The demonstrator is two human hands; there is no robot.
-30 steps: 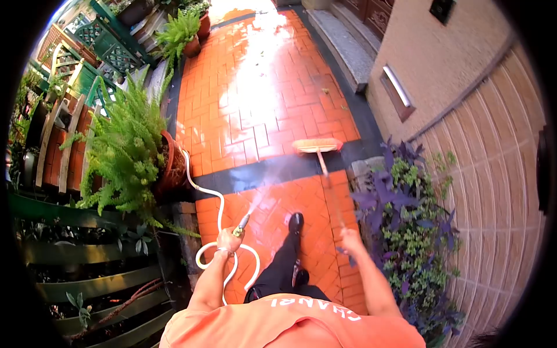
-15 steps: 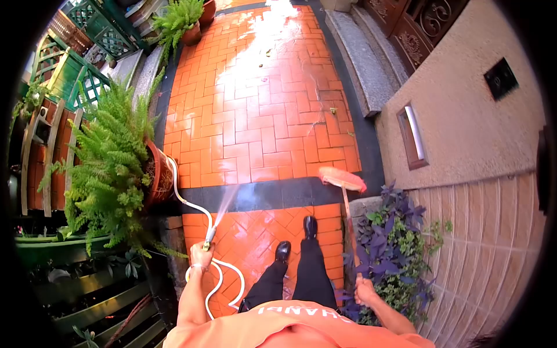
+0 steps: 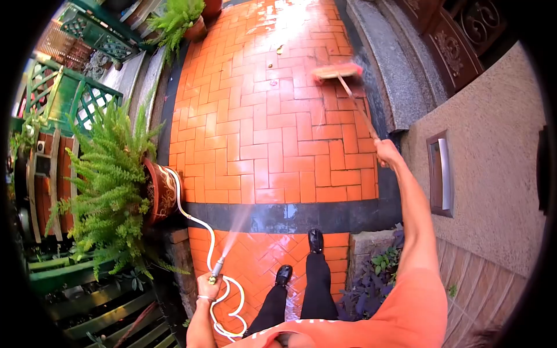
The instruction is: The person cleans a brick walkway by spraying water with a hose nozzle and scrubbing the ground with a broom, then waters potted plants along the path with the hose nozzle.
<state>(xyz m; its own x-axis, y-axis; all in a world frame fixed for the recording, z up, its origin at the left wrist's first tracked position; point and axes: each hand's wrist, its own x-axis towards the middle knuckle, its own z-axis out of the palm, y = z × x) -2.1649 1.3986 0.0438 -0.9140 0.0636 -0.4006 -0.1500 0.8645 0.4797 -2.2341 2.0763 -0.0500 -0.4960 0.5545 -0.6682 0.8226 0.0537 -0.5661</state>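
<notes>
My left hand (image 3: pixel 208 285) is closed around a hose nozzle (image 3: pixel 218 266), and a spray of water (image 3: pixel 235 229) fans forward from its tip. A white hose (image 3: pixel 204 225) runs past this hand, loops on the tiles and passes by a fern pot. Stretched far forward, my right hand (image 3: pixel 387 153) grips the handle of a broom (image 3: pixel 355 103). The broom's pinkish-red head (image 3: pixel 336 72) rests on the orange tiled floor (image 3: pixel 243 133) near the stone steps. Its bristles look blurred.
A large potted fern (image 3: pixel 104 191) stands at the left, with a smaller one (image 3: pixel 174 20) farther back. Granite steps (image 3: pixel 400 75) edge the right side. Purple-leaved plants (image 3: pixel 371 284) grow by the wall at lower right. A dark stripe (image 3: pixel 342 216) crosses the wet floor.
My right arm has reached forward, and the broom head has moved from the dark stripe far up the tiles towards the steps. The left hand still sprays, now slightly lower in view.
</notes>
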